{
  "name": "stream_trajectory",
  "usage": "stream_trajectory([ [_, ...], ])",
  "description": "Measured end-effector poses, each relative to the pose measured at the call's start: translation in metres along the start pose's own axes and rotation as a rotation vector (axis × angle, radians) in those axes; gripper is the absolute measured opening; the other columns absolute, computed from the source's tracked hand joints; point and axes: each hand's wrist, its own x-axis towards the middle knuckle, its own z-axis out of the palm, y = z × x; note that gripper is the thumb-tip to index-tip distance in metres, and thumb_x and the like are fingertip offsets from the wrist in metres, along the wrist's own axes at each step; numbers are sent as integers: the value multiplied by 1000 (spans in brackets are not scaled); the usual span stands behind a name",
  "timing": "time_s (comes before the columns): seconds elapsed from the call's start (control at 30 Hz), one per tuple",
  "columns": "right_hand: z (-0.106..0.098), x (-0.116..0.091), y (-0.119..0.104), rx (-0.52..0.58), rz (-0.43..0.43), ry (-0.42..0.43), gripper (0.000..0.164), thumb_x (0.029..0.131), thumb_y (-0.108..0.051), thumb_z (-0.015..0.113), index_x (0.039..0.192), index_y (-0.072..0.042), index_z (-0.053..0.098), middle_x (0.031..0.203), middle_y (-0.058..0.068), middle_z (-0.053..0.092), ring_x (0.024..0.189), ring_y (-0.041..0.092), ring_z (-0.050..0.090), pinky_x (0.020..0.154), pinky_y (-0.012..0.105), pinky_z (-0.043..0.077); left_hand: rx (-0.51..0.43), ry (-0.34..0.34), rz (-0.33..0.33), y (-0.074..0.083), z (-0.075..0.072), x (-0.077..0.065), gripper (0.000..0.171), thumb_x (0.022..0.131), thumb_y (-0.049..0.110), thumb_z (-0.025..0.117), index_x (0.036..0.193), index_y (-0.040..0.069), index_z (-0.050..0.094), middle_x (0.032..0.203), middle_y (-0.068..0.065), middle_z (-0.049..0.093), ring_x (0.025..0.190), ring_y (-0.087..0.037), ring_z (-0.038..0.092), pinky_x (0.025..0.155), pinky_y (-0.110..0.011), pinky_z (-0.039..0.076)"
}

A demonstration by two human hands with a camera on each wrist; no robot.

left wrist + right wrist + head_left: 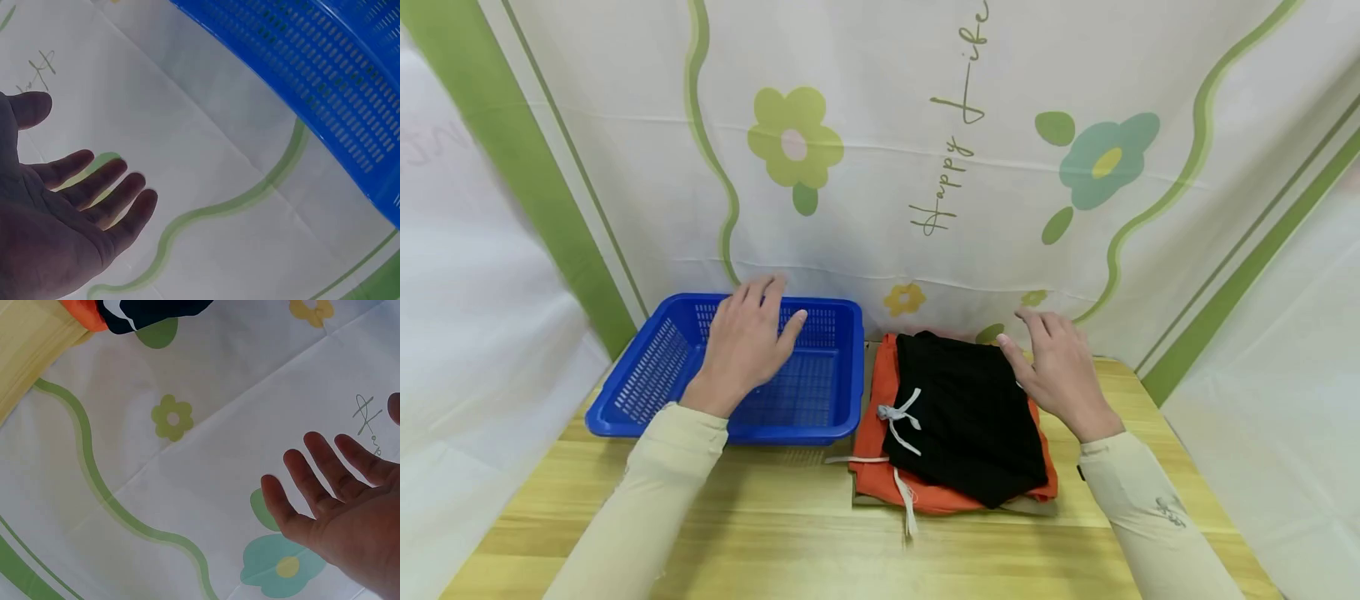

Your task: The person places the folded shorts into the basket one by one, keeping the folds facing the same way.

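Loosely spread, the fingers of the left hand (pixel 743 346) make a wide grip round nothing, raised above a blue plastic basket (pixel 855 367) on the left of the table (pixel 805 525). That basket is a shallow, rounded rectangle with a smooth rolled rim, and its flared walls and base are pierced by rows of small slots.

Just right of it lies a flat, layered stack. On top sit black drawstring shorts (pixel 977 408), soft and matte, with a white cord (pixel 892 412) tied in a bow at their left edge. Beneath them an orange garment (pixel 876 467) shows along the left, near and right sides, its pale drawstring (pixel 908 504) ending in a frayed tassel near the viewer. Under both, a brownish layer (pixel 1033 507) peeks out; its material is hard to tell.

Over the stack's far right corner hangs the right hand (pixel 1060 371), equally wide, thumb apart from the extended fingers, its palm bare in the right wrist view. Cream sleeves (pixel 655 483) cover both forearms. The table has a glossy, yellowish wood grain, and a creased white curtain (pixel 880 50) printed with flat flowers and "Happy Life" rises at the far side.
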Motion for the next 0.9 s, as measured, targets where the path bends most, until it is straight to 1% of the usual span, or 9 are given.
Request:
stream_trajectory([
  [0.13, 0, -2, -1, 12, -8, -2, 44, 103, -31, 61, 131, 3, 61, 122, 24, 62, 113, 45, 54, 94, 63, 41, -3, -39, -5, 5, 2, -3, 56, 105, 35, 54, 146, -2, 49, 139, -27, 54, 127, -46, 50, 99, -62, 44],
  [0.23, 1, -4, -1, 19, -1, -27, 41, 104, -32, 60, 127, 2, 63, 118, 22, 65, 108, 43, 58, 90, 60, 45, -8, -55, -6, 8, 3, -5, 56, 105, 36, 55, 145, -2, 51, 137, -26, 56, 124, -47, 52, 98, -62, 45],
  [0.33, 0, -7, -2, 27, 24, -66, 41, 104, -33, 59, 125, 1, 65, 114, 20, 67, 103, 41, 60, 86, 58, 47, -23, -61, -2, 12, 6, -8, 55, 104, 36, 57, 144, -2, 52, 135, -25, 58, 122, -46, 53, 97, -61, 46],
  [0.57, 3, -13, -1, 54, 91, -138, 42, 104, -38, 58, 125, -2, 66, 110, 17, 69, 96, 38, 63, 78, 55, 50, -64, -78, 27, 25, 11, -14, 54, 103, 36, 58, 142, -1, 54, 132, -23, 60, 119, -44, 56, 96, -59, 48],
  [0.77, 5, -20, 1, 65, 123, -182, 46, 105, -40, 56, 127, -2, 65, 109, 16, 70, 95, 35, 64, 77, 54, 51, -94, -106, 53, 38, 16, -16, 54, 103, 37, 59, 143, 0, 55, 132, -22, 61, 116, -41, 59, 94, -56, 51],
  [0.9, 7, -24, 2, 77, 135, -191, 44, 104, -38, 58, 126, -2, 65, 106, 15, 70, 96, 36, 66, 76, 54, 52, -132, -114, 72, 48, 19, -18, 53, 103, 37, 60, 142, 1, 56, 130, -20, 62, 114, -38, 60, 92, -53, 53],
])
